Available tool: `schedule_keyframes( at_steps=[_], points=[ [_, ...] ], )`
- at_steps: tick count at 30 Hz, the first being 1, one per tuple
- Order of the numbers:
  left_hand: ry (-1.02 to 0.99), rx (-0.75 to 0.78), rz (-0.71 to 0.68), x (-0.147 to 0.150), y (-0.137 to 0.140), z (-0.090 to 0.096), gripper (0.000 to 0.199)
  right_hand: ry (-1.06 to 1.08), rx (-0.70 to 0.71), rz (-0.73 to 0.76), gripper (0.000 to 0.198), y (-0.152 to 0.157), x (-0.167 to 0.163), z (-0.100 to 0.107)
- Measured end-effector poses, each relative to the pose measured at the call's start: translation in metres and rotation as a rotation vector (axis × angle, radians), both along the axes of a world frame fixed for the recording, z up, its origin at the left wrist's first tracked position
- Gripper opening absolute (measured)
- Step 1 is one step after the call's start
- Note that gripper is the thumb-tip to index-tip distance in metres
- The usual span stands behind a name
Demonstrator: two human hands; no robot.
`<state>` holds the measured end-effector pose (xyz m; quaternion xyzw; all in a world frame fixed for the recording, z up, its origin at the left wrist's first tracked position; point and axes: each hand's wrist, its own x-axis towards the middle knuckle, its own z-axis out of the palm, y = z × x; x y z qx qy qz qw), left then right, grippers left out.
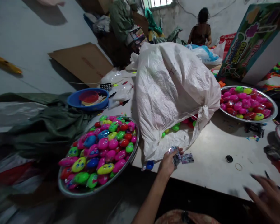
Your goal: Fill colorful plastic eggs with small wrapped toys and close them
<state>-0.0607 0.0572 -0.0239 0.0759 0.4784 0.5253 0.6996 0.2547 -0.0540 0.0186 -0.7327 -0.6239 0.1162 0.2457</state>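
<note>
My left hand (168,163) is closed on small printed cards (176,158) near the table's front edge. Another printed card (188,158) lies flat just right of its fingertips. Behind it a big white woven sack (170,84) lies with its mouth partly open, and green and red pieces show inside. A small blue piece (150,165) sits left of the hand, at the table edge. My right hand (268,196), smeared by motion, hovers at the lower right with its fingers spread and nothing visible in them. A black ring-shaped roll (229,158) and a thin yellowish band (238,167) lie between the hands.
At left stands a metal basin (130,161) heaped with bright wrapped egg-shaped toys; a similar basin (274,107) stands at right. A blue tub (72,104) is farther back. A tall printed box (249,40) leans at the right. Another person (200,31) sits beyond the sack.
</note>
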Motion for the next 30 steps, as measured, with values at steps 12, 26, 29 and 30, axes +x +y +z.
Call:
schedule_keyframes(
  at_steps=[12, 26, 29, 30],
  points=[
    [0.391, 0.036, 0.129, -0.026, -0.004, 0.0, 0.034, 0.212, -0.199, 0.452, 0.035, 0.224, -0.225, -0.017],
    [0.341, 0.147, -0.148, 0.015, -0.014, 0.007, 0.027, 1.397, -0.696, 0.444, 0.023, 0.133, -0.132, -0.022],
    [0.436, 0.11, -0.077, 0.018, -0.013, 0.004, 0.031, 1.366, -0.553, 0.355, 0.03, 0.122, -0.128, -0.019],
    [0.449, 0.091, -0.051, 0.019, -0.012, 0.002, 0.033, 1.345, -0.49, 0.319, 0.034, 0.117, -0.127, -0.017]
  ],
)
